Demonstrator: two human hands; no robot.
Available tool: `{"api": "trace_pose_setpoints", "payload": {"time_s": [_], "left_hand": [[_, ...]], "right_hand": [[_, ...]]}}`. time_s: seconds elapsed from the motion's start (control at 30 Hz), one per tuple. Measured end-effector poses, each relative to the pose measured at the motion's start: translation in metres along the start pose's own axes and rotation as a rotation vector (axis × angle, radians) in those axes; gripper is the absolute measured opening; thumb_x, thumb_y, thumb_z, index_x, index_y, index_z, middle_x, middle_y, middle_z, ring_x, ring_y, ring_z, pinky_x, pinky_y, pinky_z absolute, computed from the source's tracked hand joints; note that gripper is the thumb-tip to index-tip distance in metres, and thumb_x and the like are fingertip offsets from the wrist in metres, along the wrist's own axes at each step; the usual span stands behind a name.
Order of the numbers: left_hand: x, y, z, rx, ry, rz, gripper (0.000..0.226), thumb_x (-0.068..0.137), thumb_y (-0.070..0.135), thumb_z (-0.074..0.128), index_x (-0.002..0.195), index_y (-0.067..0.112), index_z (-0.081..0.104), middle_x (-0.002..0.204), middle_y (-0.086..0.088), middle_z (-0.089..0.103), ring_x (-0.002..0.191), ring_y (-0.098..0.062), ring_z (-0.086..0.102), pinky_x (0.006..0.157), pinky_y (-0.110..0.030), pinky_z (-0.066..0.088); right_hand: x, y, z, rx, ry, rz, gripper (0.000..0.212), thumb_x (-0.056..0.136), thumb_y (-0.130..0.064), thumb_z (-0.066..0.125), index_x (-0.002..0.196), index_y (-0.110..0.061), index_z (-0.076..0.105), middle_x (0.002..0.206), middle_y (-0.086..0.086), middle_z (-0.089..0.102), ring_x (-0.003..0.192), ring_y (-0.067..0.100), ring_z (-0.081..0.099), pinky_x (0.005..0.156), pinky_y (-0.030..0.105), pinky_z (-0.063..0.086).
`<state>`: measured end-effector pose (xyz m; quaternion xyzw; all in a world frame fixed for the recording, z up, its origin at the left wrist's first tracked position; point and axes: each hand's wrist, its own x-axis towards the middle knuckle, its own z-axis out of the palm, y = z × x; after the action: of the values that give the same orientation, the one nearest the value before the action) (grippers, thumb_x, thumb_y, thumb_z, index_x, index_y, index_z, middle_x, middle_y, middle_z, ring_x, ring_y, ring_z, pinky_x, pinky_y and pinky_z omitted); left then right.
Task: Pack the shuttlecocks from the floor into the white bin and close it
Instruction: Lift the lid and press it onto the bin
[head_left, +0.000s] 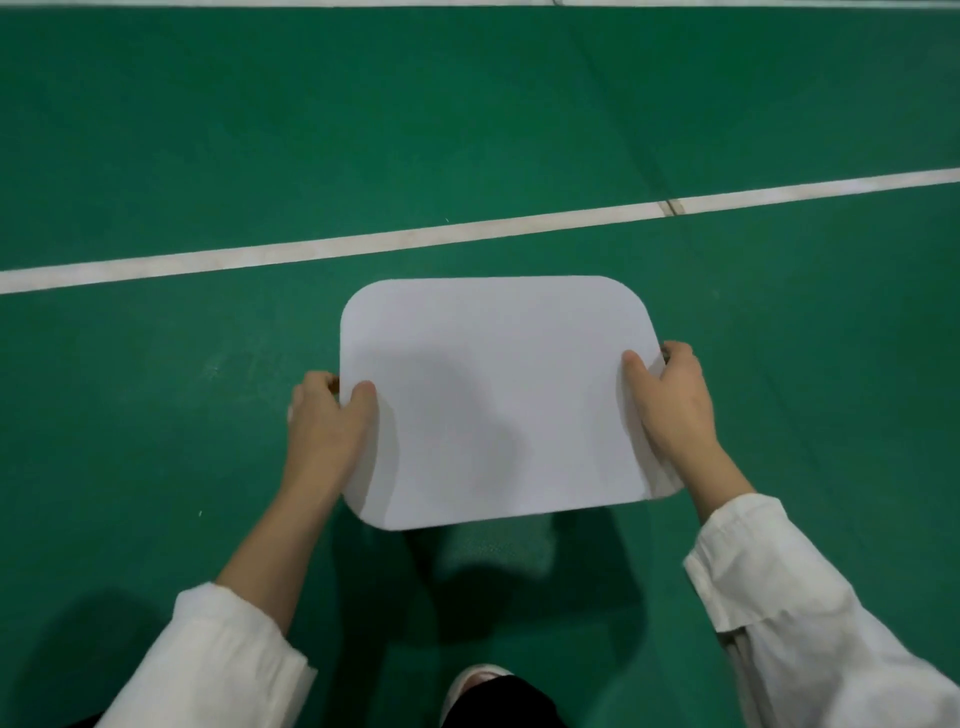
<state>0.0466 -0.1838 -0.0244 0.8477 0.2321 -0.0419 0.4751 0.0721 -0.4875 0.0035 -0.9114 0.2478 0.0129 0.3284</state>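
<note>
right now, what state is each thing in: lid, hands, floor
lid, flat, top side up, held at both side edges; whatever is under it is hidden
left hand, grips the lid's left edge, thumb on top
right hand, grips the lid's right edge, thumb on top
floor, green, crossed by a white line

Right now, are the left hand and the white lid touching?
Touching. The head view shows the left hand gripping the white lid at its left edge, with the thumb on top and the fingers curled round the edge.
</note>
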Motion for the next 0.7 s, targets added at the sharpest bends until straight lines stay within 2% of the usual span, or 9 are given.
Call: {"api": "trace_pose_setpoints", "payload": {"time_s": [0.07, 0.13, 0.23, 0.33, 0.5, 0.6, 0.7], "left_hand": [[0.023, 0.014, -0.002, -0.062, 0.006, 0.077, 0.041, 0.087, 0.037, 0.047, 0.122, 0.015, 0.044, 0.121, -0.001, 0.05, 0.106, -0.02, 0.05, 0.088, -0.039, 0.043], [0.043, 0.036, 0.001, -0.19, -0.036, 0.093, 0.037, 0.092, 0.036, 0.045, 0.124, 0.017, 0.047, 0.119, 0.005, 0.051, 0.106, -0.013, 0.049, 0.087, -0.03, 0.038], [0.066, 0.051, 0.004, -0.266, -0.066, 0.04, 0.027, 0.095, 0.034, 0.043, 0.108, 0.016, 0.058, 0.1, 0.007, 0.057, 0.093, -0.009, 0.05, 0.077, -0.024, 0.038], [0.077, 0.044, 0.004, -0.266, -0.059, 0.041, 0.022, 0.094, 0.031, 0.045, 0.092, 0.015, 0.06, 0.081, 0.009, 0.056, 0.074, -0.006, 0.048, 0.065, -0.02, 0.039], [0.085, 0.043, 0.011, -0.181, -0.055, -0.004, 0.025, 0.096, 0.03, 0.039, 0.091, 0.013, 0.055, 0.077, 0.006, 0.05, 0.069, -0.006, 0.043, 0.062, -0.021, 0.036], [0.092, 0.042, 0.01, -0.218, -0.099, -0.061, 0.025, 0.095, 0.033, 0.042, 0.093, 0.014, 0.058, 0.082, 0.003, 0.056, 0.077, -0.013, 0.049, 0.071, -0.028, 0.042], [0.086, 0.044, 0.011, -0.205, -0.072, -0.042, 0.026, 0.095, 0.034, 0.042, 0.091, 0.013, 0.057, 0.077, 0.005, 0.052, 0.076, -0.012, 0.046, 0.064, -0.022, 0.038]], "right_hand": [[0.014, -0.019, 0.005, -0.035, 0.003, -0.052, 0.059, 0.092, -0.041, 0.045, 0.139, -0.009, 0.03, 0.14, 0.013, 0.04, 0.123, 0.033, 0.044, 0.098, 0.041, 0.037], [0.031, -0.038, 0.014, -0.071, -0.012, -0.081, 0.057, 0.095, -0.042, 0.04, 0.142, -0.013, 0.027, 0.141, 0.017, 0.036, 0.125, 0.036, 0.04, 0.1, 0.043, 0.035], [0.053, -0.055, 0.026, -0.142, -0.012, -0.066, 0.05, 0.096, -0.045, 0.032, 0.138, -0.017, 0.035, 0.137, 0.017, 0.04, 0.123, 0.036, 0.041, 0.098, 0.045, 0.035], [0.062, -0.057, 0.034, -0.232, 0.03, -0.06, 0.047, 0.095, -0.047, 0.031, 0.13, -0.018, 0.042, 0.128, 0.017, 0.047, 0.117, 0.036, 0.044, 0.09, 0.042, 0.037], [0.07, -0.054, 0.036, -0.249, 0.042, -0.051, 0.048, 0.094, -0.051, 0.034, 0.129, -0.02, 0.044, 0.129, 0.013, 0.048, 0.118, 0.033, 0.045, 0.088, 0.041, 0.037], [0.072, -0.054, 0.034, -0.243, 0.014, -0.057, 0.05, 0.093, -0.053, 0.035, 0.13, -0.021, 0.044, 0.131, 0.01, 0.048, 0.119, 0.033, 0.045, 0.089, 0.041, 0.037], [0.071, -0.056, 0.032, -0.222, 0.004, -0.062, 0.053, 0.091, -0.055, 0.036, 0.13, -0.02, 0.044, 0.132, 0.009, 0.049, 0.118, 0.032, 0.048, 0.09, 0.04, 0.038]]}}
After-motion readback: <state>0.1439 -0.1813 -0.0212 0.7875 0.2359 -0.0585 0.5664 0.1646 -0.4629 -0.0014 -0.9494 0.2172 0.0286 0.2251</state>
